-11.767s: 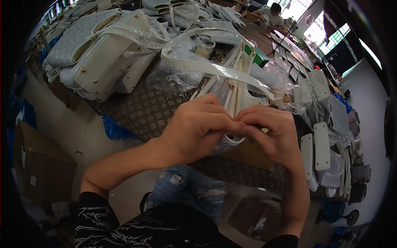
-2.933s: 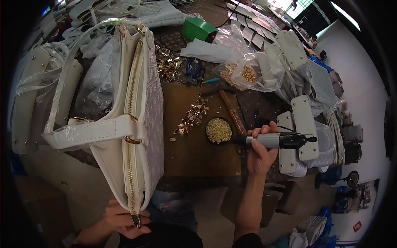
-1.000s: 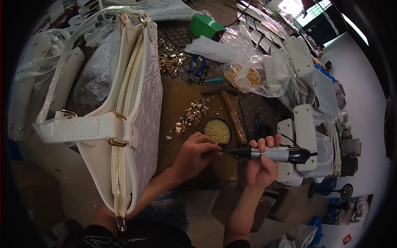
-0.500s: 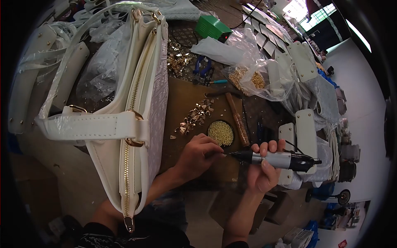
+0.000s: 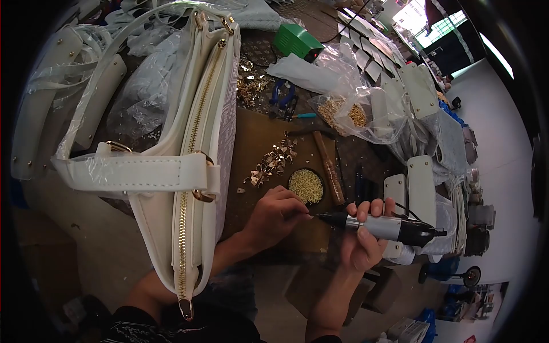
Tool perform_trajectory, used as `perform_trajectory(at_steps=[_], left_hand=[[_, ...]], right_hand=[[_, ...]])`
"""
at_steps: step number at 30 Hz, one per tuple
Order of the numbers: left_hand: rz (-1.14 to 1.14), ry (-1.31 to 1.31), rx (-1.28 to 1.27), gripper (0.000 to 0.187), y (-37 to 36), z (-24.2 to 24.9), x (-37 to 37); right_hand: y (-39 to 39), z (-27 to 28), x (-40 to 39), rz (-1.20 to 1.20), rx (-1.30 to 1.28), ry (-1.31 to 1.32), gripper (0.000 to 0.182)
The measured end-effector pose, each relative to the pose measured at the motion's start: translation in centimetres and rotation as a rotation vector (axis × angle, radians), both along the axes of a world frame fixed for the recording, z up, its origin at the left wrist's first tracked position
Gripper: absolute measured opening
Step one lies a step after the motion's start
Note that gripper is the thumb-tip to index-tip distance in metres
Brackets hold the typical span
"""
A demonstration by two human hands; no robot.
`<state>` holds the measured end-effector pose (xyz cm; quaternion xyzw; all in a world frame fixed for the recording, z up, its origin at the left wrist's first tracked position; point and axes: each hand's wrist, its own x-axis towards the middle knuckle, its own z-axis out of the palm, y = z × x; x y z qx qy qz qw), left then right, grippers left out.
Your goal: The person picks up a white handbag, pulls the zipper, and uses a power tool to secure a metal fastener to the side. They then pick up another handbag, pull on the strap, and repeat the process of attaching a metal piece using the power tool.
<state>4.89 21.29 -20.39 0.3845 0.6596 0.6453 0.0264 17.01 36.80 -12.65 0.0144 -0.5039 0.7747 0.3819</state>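
Note:
My right hand [image 5: 366, 243] is wrapped round a silver and black electric screwdriver [image 5: 382, 227], its tip pointing left. Fingertips of my left hand [image 5: 274, 216] are pinched together just before that tip; whatever they hold is too small to make out. Right above them sits a round dark dish [image 5: 306, 186] full of tiny gold-coloured screws or pins. Loose shiny gold metal pieces [image 5: 274, 161] lie scattered on the brown board [image 5: 251, 128]. Close by on the left stands a white handbag [image 5: 200, 143] with a gold zip, partly hiding my left forearm.
A hammer [image 5: 327, 166] lies beyond the dish. Further back are blue-handled pliers [image 5: 280, 94], a green box [image 5: 297, 41] and a clear bag of gold parts [image 5: 360, 114]. White strap pieces [image 5: 422, 188] are stacked at the right. Plastic-wrapped straps [image 5: 103, 103] fill the left.
The screwdriver has tilted slightly, its rear end lower, and its tip remains by my left fingertips. The handbag appears a little further right in view.

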Motion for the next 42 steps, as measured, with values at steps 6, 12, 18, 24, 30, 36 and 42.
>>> perform_trajectory(at_steps=[6, 12, 18, 24, 30, 36, 42], left_hand=[[-0.001, -0.013, 0.025, 0.016, -0.1, 0.1, -0.1], [0.002, 0.005, 0.038, 0.018, -0.3, 0.1, 0.0], [0.022, -0.012, 0.053, 0.018, -0.4, 0.4, 0.0], [0.018, -0.016, 0.060, 0.017, -0.4, 0.4, 0.0], [0.011, -0.033, 0.051, 0.016, -0.4, 0.2, 0.0], [0.013, -0.047, 0.045, 0.017, -0.4, 0.3, 0.0], [0.016, -0.051, 0.057, 0.018, -0.5, 0.2, 0.0]], right_hand=[[-0.9, 0.2, -0.2, -0.004, 0.057, -0.001, 0.085], [-1.5, 0.3, -0.4, -0.008, 0.038, -0.006, 0.085], [-1.6, 0.9, -0.2, -0.034, 0.047, 0.000, 0.084], [-1.6, 1.4, 0.0, -0.052, 0.062, 0.000, 0.083], [-1.7, 1.2, -0.2, -0.039, 0.055, 0.004, 0.083], [-1.7, 1.1, -0.3, -0.035, 0.041, 0.006, 0.084], [-1.9, 0.8, -0.3, -0.045, 0.043, -0.005, 0.084]])
